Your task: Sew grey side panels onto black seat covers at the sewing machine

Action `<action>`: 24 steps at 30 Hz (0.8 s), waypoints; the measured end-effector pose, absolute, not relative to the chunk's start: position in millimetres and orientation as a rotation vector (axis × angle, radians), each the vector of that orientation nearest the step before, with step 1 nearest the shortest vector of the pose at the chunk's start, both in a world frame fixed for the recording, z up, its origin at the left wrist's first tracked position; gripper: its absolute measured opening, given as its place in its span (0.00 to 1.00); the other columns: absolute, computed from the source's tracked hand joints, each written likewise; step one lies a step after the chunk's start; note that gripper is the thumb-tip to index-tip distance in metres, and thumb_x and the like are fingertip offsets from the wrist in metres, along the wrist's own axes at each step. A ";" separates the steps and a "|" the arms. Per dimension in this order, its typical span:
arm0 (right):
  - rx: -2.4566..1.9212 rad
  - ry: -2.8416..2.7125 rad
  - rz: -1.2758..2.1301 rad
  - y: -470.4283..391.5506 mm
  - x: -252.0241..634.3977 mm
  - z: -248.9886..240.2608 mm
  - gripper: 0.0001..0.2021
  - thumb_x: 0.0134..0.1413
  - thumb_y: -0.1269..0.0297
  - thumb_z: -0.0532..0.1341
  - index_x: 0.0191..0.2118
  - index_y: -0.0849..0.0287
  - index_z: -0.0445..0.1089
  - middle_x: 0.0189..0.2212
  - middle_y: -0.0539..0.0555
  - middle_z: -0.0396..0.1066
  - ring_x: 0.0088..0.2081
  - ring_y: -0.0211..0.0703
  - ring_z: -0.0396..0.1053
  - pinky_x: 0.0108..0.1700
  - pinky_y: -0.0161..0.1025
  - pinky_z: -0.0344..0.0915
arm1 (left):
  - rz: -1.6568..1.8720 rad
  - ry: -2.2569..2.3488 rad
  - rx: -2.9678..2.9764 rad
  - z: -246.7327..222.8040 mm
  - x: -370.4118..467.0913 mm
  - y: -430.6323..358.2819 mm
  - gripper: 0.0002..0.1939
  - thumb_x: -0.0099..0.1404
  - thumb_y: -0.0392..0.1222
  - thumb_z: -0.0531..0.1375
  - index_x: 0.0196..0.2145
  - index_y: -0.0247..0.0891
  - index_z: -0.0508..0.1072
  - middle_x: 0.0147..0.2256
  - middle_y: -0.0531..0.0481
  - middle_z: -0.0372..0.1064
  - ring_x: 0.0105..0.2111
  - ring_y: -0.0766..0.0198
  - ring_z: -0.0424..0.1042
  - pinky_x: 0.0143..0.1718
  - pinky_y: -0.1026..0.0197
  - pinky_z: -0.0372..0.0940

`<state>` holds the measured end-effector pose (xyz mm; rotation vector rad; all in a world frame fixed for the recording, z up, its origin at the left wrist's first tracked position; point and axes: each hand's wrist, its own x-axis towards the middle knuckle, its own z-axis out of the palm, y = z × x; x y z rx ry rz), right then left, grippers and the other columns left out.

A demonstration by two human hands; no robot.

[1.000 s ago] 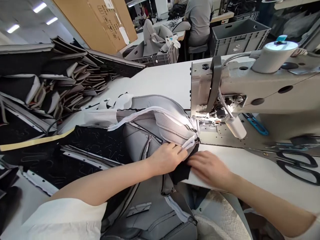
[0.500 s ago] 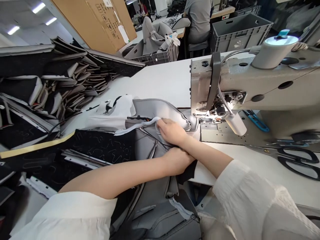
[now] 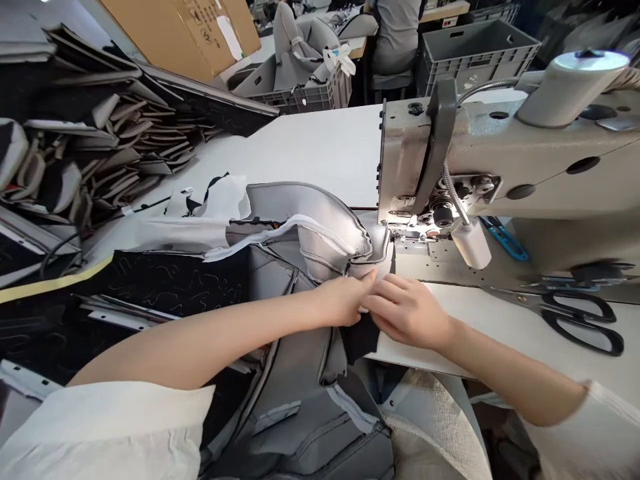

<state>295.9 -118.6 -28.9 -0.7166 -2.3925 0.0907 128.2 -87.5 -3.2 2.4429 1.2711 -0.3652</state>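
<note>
A grey padded fabric cover [image 3: 305,203] with black piping and a loose white strip [image 3: 280,233] lies across the table, and its right end reaches the sewing machine [image 3: 440,220]. My left hand [image 3: 347,297] is closed on the cover's edge just in front of the machine. Against it, my right hand [image 3: 407,310] pinches the same edge with bent fingers. A small white bit shows between the two hands. The exact grip under the fingers is hidden. Below the hands, more of the cover hangs over the table's front edge toward my lap.
Black-handled scissors [image 3: 583,320] lie at the right, and blue thread snips [image 3: 505,239] rest behind the machine's lamp. Stacked padded panels [image 3: 135,133] crowd the left. Grey crates [image 3: 475,57], a cardboard box [image 3: 185,33] and a seated person [image 3: 395,37] are behind the table.
My right hand has let go of the white strip, uncrossed from over my left arm and come right and down beside my left hand. The view has shifted slightly.
</note>
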 end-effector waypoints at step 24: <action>-0.977 -2.588 0.157 -147.3 331.8 -42.8 0.08 0.60 0.64 0.55 0.40 0.59 0.70 0.36 0.57 0.69 0.40 0.47 0.66 0.41 0.44 0.62 | -0.526 0.999 2.119 16.5 130.3 -67.7 0.47 0.52 0.36 0.54 0.66 0.33 0.38 0.32 0.52 0.70 0.27 0.65 0.69 0.22 0.68 0.59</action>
